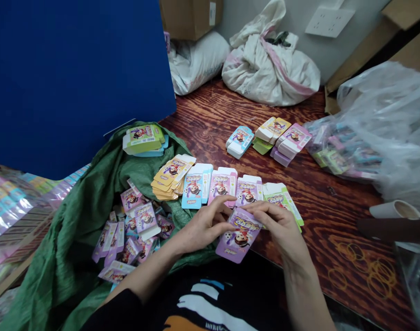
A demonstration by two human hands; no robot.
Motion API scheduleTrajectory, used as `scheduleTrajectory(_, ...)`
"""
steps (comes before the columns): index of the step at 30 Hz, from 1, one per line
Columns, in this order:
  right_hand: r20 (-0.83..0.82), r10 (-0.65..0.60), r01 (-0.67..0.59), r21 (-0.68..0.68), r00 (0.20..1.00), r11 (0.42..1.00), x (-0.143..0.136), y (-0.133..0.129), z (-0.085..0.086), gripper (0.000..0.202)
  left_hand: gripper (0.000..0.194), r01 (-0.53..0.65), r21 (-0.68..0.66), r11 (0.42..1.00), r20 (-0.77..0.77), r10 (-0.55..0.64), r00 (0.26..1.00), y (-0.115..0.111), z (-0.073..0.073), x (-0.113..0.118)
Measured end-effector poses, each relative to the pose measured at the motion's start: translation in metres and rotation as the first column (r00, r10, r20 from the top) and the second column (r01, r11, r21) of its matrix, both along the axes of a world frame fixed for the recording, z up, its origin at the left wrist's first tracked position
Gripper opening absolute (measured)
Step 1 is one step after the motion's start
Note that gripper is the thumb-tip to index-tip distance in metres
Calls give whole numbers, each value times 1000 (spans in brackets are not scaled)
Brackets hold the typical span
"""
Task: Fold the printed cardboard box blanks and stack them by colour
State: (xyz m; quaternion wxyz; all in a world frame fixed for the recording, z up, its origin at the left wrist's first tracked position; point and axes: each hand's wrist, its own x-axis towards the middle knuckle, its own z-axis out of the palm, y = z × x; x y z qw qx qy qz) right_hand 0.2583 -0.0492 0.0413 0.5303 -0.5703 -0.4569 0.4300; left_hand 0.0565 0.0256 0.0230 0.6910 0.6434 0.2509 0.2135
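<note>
Purple box (240,239), held at near edge of table (334,202).
Side is gripped by left hand (203,226), top by right hand (281,225); flat cartons (249,188) are laid at twelve o'clock.

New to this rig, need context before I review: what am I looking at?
No robot here: a person works bare-handed. The single picture comes from a camera on their head, looking forward and down.

The right hand holds a purple carton near its top; the left hand is at its left edge.

Beyond them, a row of cartons runs yellow, blue, pink, purple, green. Further back on the wood-grain table sit grouped boxes, then white sacks. To the left, loose small boxes lie on green cloth. To the right are a clear bag, a cup and rubber bands.
</note>
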Motion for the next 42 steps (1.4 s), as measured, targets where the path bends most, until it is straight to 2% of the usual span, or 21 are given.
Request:
scheduleTrajectory(3, 80, -28, 19, 109, 996, 994, -2, -6, -5, 12, 62, -24, -35, 999, 17, 25, 1000, 2, 3, -2)
scheduleTrajectory(5, 131, -27, 7, 155, 991, 988, -3, -11, -10, 9, 60, 2, -17, 1000, 12, -1, 1000, 2, 5, -3)
scheduleTrajectory(10, 146, 2, -26, 169, 989, 985, -13, -15, -13, 19, 35, 25, 130, 991, -12, -23, 1000, 3, 8, -5)
scheduleTrajectory(14, 127, 75, -94, 154, 989, 984, -24, -16, -12, 16, 32, 74, 213, 974, -79, -58, 995, 6, 11, -17)
scheduleTrajectory(17, 213, 138, -154, 63, 967, 986, -18, -15, -14, 20, 34, 66, 240, 968, -203, -17, 979, 13, 19, -60)
scheduleTrajectory(19, 352, 82, -89, 5, 933, 996, -4, -9, -17, 29, 39, -24, 297, 955, -355, 134, 925, 20, 22, -107)
scheduleTrajectory(22, 622, 8, 50, -76, 783, 996, 22, 8, -21, 35, 55, -121, 434, 893, -555, 371, 745, 27, 18, -179)
scheduleTrajectory(24, 763, 92, 71, -178, 640, 981, 33, 24, -21, 46, 66, -154, 607, 779, -576, 566, 590, 27, 13, -207)
scheduleTrajectory(25, 805, 165, 66, -245, 570, 967, 35, 32, -21, 56, 70, -159, 674, 721, -554, 636, 537, 26, 10, -213)
scheduleTrajectory(26, 829, 242, 59, -313, 504, 948, 35, 39, -20, 64, 72, -162, 715, 680, -526, 676, 516, 24, 9, -212)
scheduleTrajectory(27, 839, 313, 52, -373, 446, 926, 34, 45, -19, 68, 71, -169, 728, 664, -501, 684, 530, 23, 9, -206)
scheduleTrajectory(29, 851, 387, 72, -437, 355, 897, 29, 52, -16, 63, 65, -193, 696, 692, -454, 632, 628, 21, 10, -182)
scheduleTrajectory(31, 882, 345, 119, -399, 320, 909, 29, 53, -15, 47, 58, -207, 641, 739, -395, 549, 737, 21, 13, -149)
scheduleTrajectory(32, 899, 288, 140, -348, 331, 927, 31, 51, -14, 40, 55, -202, 614, 763, -364, 501, 785, 21, 14, -132)
scheduleTrajectory(33, 909, 207, 157, -278, 362, 948, 35, 47, -13, 33, 51, -190, 580, 792, -334, 444, 831, 20, 15, -114)
scheduleTrajectory(35, 875, 2, 167, -94, 483, 981, 45, 36, -9, 18, 46, -179, 492, 852, -251, 336, 908, 16, 14, -81)
scheduleTrajectory(37, 751, -172, 167, 83, 638, 982, 49, 21, -2, 7, 48, -168, 335, 927, -167, 234, 958, 9, 11, -51)
scheduleTrajectory(38, 672, -215, 161, 142, 708, 977, 48, 14, 2, 6, 52, -150, 222, 963, -120, 180, 976, 5, 8, -37)
scheduleTrajectory(40, 543, -187, 100, 185, 819, 978, 35, 2, 12, 6, 72, -46, -27, 999, -9, 46, 999, -3, 3, -12)
scheduleTrajectory(42, 476, -64, -21, 172, 877, 985, 15, -7, 19, 7, 90, 103, -215, 971, 121, -79, 990, -9, -3, 7)
